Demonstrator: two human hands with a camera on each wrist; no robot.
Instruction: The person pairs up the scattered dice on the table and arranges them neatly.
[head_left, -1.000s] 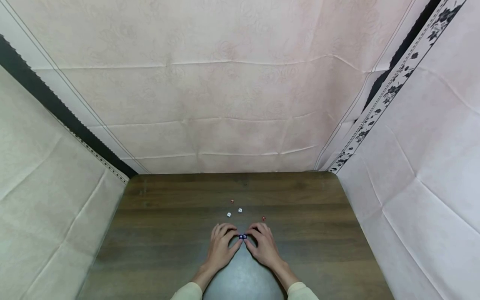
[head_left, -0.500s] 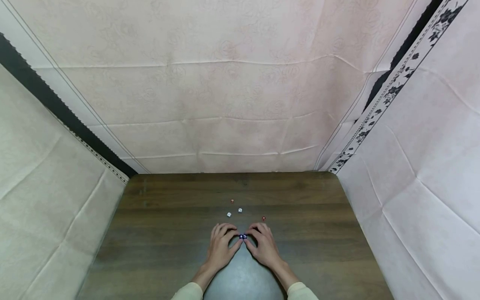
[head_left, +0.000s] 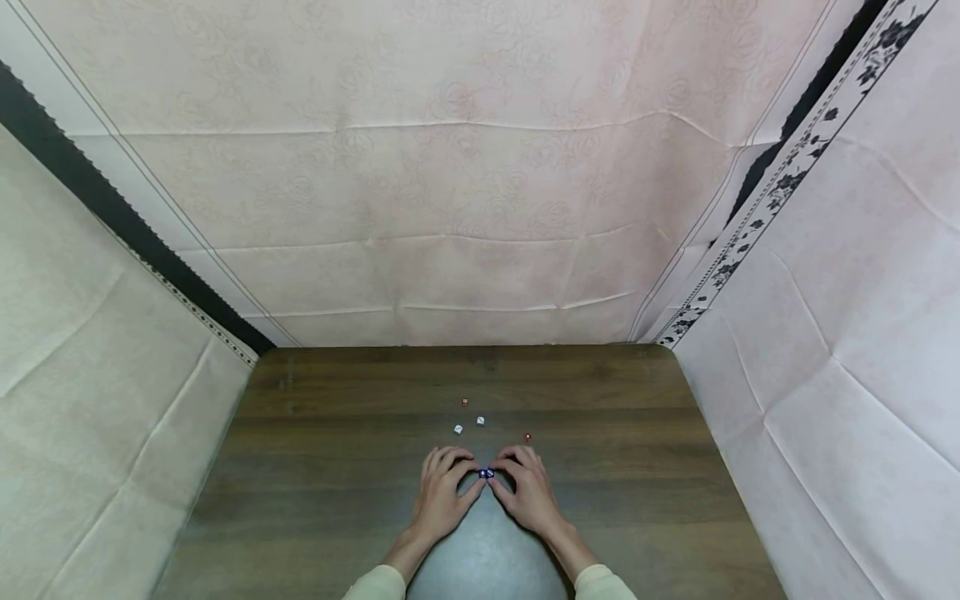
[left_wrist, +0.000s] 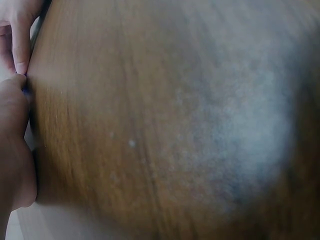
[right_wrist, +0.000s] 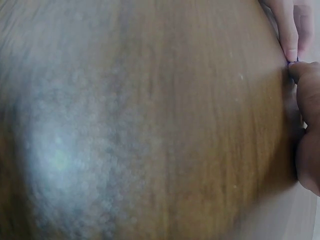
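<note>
Two small dark blue dice sit side by side, touching, between my hands in the head view. My left hand (head_left: 442, 492) pinches the left blue die (head_left: 482, 473) between thumb and index finger. From the other side my right hand (head_left: 528, 490) pinches the right blue die (head_left: 491, 473) the same way. Just a sliver of blue shows at the fingertips in each wrist view. Beyond the hands lie two white dice, a nearer white die (head_left: 458, 429) and a farther white die (head_left: 481, 421). A red die (head_left: 527, 437) lies just past the right fingers, and another red die (head_left: 465, 402) is farthest back.
The brown wood-grain table (head_left: 337, 433) reaches back to a pale cloth wall (head_left: 480, 192). Cloth panels flank it, a left panel (head_left: 112, 375) and a right panel (head_left: 840, 350). A bright reflection lies on the wood between the forearms.
</note>
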